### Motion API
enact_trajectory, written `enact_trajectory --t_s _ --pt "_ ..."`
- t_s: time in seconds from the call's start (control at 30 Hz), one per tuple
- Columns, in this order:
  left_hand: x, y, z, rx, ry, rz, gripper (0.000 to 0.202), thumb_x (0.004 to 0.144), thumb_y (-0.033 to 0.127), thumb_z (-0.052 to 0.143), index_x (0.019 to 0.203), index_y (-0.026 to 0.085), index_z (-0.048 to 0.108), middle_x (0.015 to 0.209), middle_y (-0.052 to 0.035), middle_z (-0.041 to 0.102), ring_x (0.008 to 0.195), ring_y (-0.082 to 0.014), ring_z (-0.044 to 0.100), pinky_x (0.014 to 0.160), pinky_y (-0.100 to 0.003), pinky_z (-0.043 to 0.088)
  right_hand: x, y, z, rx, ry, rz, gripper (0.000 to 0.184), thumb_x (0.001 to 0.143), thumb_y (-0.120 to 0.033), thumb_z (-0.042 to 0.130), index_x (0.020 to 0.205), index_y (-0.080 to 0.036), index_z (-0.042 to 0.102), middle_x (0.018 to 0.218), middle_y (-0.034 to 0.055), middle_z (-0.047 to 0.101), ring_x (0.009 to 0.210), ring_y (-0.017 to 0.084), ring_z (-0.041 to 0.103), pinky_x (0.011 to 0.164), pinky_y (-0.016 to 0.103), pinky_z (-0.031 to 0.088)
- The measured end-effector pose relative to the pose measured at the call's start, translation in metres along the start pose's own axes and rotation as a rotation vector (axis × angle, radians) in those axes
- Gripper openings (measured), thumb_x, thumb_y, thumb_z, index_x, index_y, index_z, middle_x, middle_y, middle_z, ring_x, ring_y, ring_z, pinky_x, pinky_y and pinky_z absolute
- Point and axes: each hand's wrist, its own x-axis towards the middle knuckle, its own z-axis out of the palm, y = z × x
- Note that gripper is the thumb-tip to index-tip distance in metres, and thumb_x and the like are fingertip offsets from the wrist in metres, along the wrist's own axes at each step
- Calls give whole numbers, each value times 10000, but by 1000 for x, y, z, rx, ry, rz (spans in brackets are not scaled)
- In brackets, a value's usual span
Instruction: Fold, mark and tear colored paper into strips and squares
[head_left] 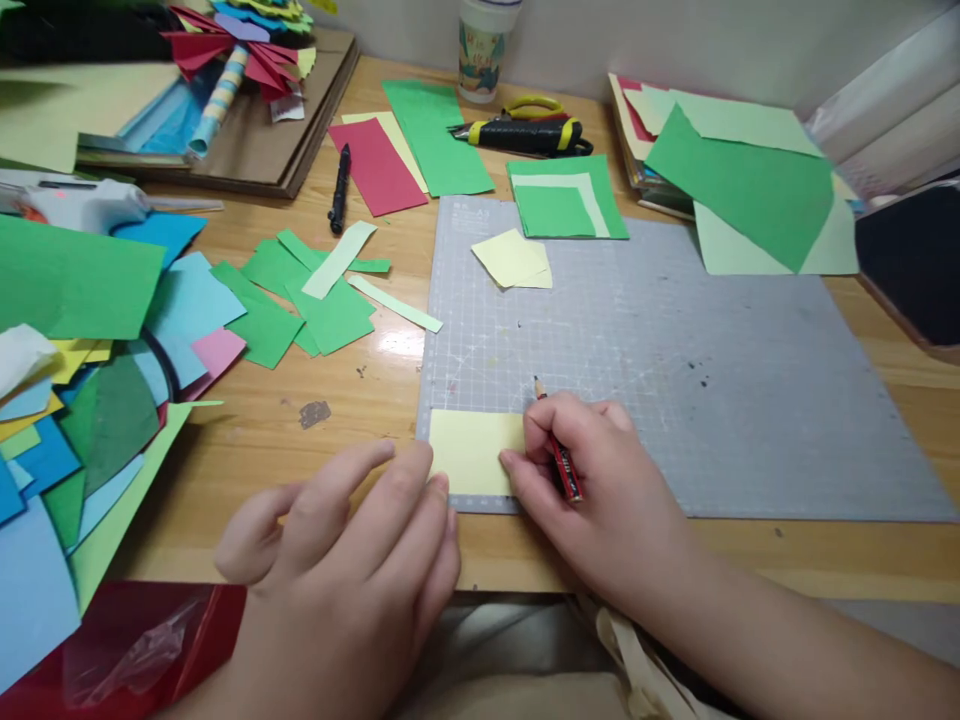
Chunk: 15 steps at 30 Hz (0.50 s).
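Note:
A small pale yellow paper (472,450) lies on the near left corner of the grey cutting mat (675,340). My left hand (352,540) rests with its fingers stretched out, fingertips touching the paper's left edge. My right hand (592,480) is closed round a red pencil (559,455), its tip pointing up and away, while the fingertips press the paper's right edge. Both forearms come in from the bottom of the view.
Green paper scraps (300,300) and a heap of coloured sheets (75,380) lie at the left. A yellow square (514,258), green squares (566,195), a utility knife (525,135), a black pen (340,190), a cup (484,45) and a glue gun (82,200) sit further back.

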Motion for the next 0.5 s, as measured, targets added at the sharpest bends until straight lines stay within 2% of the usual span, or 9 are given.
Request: enact_trajectory --t_s 0.1,0.3,0.4,0.5 --pt "5 0 2 2 29 90 185 916 159 495 894 144 678 1096 -57 720 1119 -230 567 881 -361 401 0 1 -1 -4 -18 -1 210 827 -92 541 772 -225 387 621 -76 494 582 125 433 666 305 294" --pt "11 -10 1 -2 -45 230 176 896 161 506 917 125 676 1098 -60 730 1067 -236 611 822 -371 415 -1 5 -4 -16 -56 3 197 848 -102 510 770 -223 376 650 -56 505 622 135 463 682 305 303" --pt "11 -6 0 -12 -31 188 201 918 273 523 996 205 695 1088 -36 728 1020 -226 628 767 -369 384 0 7 -5 -12 -70 7 182 855 -109 509 774 -220 389 648 -59 508 610 130 471 706 317 311" --pt "5 1 2 -45 -35 85 277 949 387 469 1091 308 693 1148 -67 693 1036 -251 613 782 -387 347 -2 9 -7 38 -73 -15 158 859 -113 515 794 -220 419 677 -50 533 639 135 498 718 329 326"
